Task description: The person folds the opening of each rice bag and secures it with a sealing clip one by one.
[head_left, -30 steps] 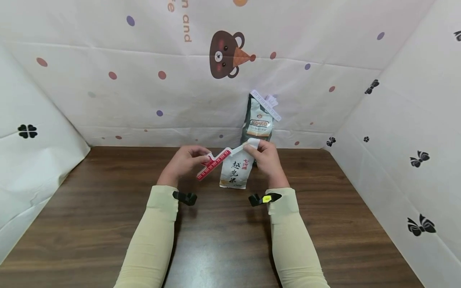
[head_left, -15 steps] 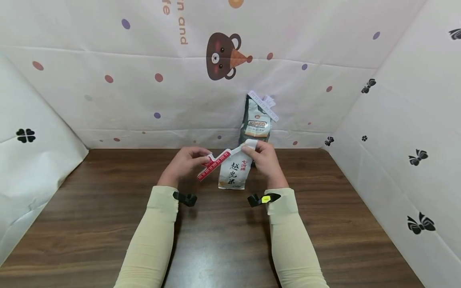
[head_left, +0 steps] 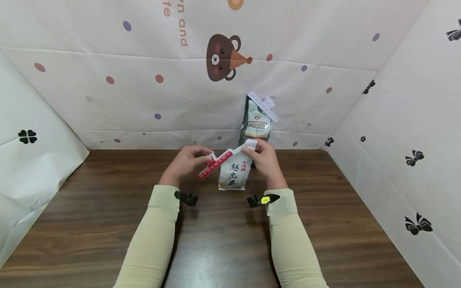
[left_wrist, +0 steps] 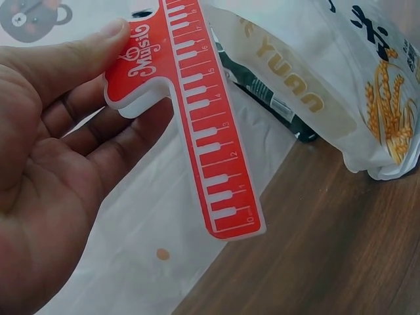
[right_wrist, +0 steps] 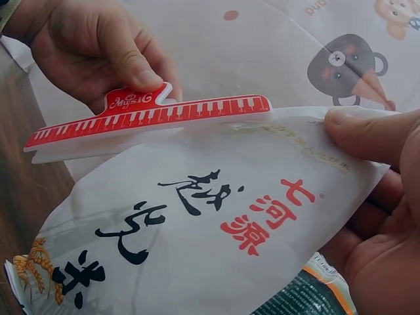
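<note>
My left hand (head_left: 187, 162) pinches the handle of a long red-and-white clip (left_wrist: 207, 125), printed with piano keys and "Music", between thumb and fingers. The clip lies along the top edge of a white rice bag (right_wrist: 177, 197) with black and red lettering and printed grain ears. At that bag's upper right corner, my right hand (head_left: 266, 160) grips the folded edge, thumb (right_wrist: 367, 134) in front and fingers behind. In the head view the bag tilts slightly, its bottom close over the table.
Behind the rice bag a dark green and pale bag (head_left: 256, 124) leans against the patterned back sheet (head_left: 180, 100), with a white clip (head_left: 263, 107) slanting across its top. White sheets (head_left: 389, 132) also border the brown wooden table (head_left: 223, 240) at both sides.
Both hands, the red clip and the rice bag keep nearly the same places. The head view has shifted slightly.
</note>
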A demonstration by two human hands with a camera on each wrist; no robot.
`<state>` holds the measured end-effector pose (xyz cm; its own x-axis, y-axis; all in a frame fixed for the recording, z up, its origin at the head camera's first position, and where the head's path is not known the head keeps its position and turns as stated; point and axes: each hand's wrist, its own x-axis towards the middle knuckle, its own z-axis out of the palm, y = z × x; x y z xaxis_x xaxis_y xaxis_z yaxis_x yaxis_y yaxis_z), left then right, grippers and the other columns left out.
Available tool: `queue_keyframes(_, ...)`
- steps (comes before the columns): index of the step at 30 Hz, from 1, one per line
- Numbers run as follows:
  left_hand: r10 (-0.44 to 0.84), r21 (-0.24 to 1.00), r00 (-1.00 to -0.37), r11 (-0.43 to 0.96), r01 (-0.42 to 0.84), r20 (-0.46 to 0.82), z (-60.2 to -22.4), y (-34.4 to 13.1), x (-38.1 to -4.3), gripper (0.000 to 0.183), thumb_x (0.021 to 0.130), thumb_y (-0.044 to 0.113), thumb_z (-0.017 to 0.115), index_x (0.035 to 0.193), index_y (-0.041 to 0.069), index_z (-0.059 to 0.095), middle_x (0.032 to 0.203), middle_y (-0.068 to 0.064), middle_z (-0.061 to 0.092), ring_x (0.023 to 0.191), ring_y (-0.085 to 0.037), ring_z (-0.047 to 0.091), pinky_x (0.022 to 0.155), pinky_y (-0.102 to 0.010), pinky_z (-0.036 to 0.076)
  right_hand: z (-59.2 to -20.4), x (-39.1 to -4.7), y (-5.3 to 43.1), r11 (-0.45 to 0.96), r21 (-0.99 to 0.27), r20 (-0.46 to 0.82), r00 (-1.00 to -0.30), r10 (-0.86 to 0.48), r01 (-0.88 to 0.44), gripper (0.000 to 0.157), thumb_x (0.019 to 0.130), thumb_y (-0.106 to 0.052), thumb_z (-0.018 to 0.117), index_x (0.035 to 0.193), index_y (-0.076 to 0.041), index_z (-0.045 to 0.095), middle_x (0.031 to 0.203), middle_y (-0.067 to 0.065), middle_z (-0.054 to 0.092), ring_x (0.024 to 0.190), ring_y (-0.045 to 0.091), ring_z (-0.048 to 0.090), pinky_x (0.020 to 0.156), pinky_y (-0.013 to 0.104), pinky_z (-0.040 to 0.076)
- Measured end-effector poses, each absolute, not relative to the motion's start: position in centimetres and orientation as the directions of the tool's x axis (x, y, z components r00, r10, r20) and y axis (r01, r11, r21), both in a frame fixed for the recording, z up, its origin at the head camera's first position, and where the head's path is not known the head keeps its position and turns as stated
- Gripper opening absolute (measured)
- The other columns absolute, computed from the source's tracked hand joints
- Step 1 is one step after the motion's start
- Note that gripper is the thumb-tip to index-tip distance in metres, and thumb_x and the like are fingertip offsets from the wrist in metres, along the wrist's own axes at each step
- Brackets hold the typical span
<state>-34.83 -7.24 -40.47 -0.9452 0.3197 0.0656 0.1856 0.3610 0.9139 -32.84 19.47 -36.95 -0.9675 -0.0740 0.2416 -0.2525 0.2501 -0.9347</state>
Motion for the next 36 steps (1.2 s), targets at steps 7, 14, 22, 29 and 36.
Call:
queue_keyframes(7, 0.344, 0.914, -0.934, 0.342, 0.219, 0.095, -39.8, -6.8, -34.9, 0.024, 0.088, 0.028, 0.072, 0.109, 0.017, 0.072, 0.114, -0.004, 0.067, 0.103, -0.024, 0.059, 0.092, -0.053, 0.049, -36.8, -32.7, 19.6, 0.252, -0.935, 0.235, -0.969, -0.081, -0.248, 0.026, 0.089, -0.018, 0.071, 0.106, 0.001, 0.068, 0.096, 0.013, 0.070, 0.078, 0.011, 0.064, 0.070, 0.025, 0.054)
queue_keyframes(14, 0.332, 0.914, -0.941, 0.360, 0.186, 0.061, -39.4, -6.5, -35.0, 0.026, 0.086, 0.031, 0.074, 0.110, 0.020, 0.072, 0.116, -0.002, 0.066, 0.106, -0.023, 0.058, 0.092, -0.046, 0.051, -36.9, -32.8, 19.6, 0.235, -0.938, 0.242, -0.967, -0.086, -0.255, 0.025, 0.088, -0.017, 0.072, 0.106, 0.000, 0.066, 0.094, 0.010, 0.072, 0.078, 0.010, 0.065, 0.069, 0.025, 0.054)
queue_keyframes(22, 0.335, 0.910, -0.939, 0.359, 0.207, 0.081, -39.1, -6.1, -34.8, 0.026, 0.087, 0.030, 0.073, 0.110, 0.018, 0.072, 0.117, -0.003, 0.066, 0.104, -0.023, 0.059, 0.089, -0.044, 0.053, -37.0, -32.9, 19.7, 0.218, -0.942, 0.240, -0.967, -0.086, -0.254, 0.027, 0.088, -0.017, 0.072, 0.106, 0.000, 0.063, 0.098, 0.015, 0.072, 0.080, 0.012, 0.067, 0.070, 0.026, 0.055)
queue_keyframes(29, 0.332, 0.914, -0.938, 0.341, 0.219, 0.101, -39.0, -5.8, -34.7, 0.025, 0.086, 0.031, 0.074, 0.109, 0.019, 0.073, 0.115, -0.003, 0.067, 0.101, -0.023, 0.061, 0.087, -0.043, 0.054, -36.8, -32.7, 19.9, 0.259, -0.943, 0.203, -0.978, -0.054, -0.210, 0.029, 0.086, -0.021, 0.075, 0.108, -0.004, 0.067, 0.102, 0.012, 0.068, 0.085, 0.017, 0.061, 0.074, 0.027, 0.053)
queue_keyframes(36, 0.332, 0.914, -0.937, 0.338, 0.225, 0.108, -39.0, -5.6, -34.7, 0.025, 0.087, 0.030, 0.072, 0.109, 0.018, 0.072, 0.113, -0.003, 0.069, 0.100, -0.022, 0.062, 0.088, -0.042, 0.053, -36.9, -32.7, 20.2, 0.275, -0.946, 0.168, -0.985, -0.041, -0.173, 0.030, 0.084, -0.026, 0.077, 0.106, -0.007, 0.069, 0.103, 0.010, 0.066, 0.089, 0.020, 0.058, 0.077, 0.031, 0.052)
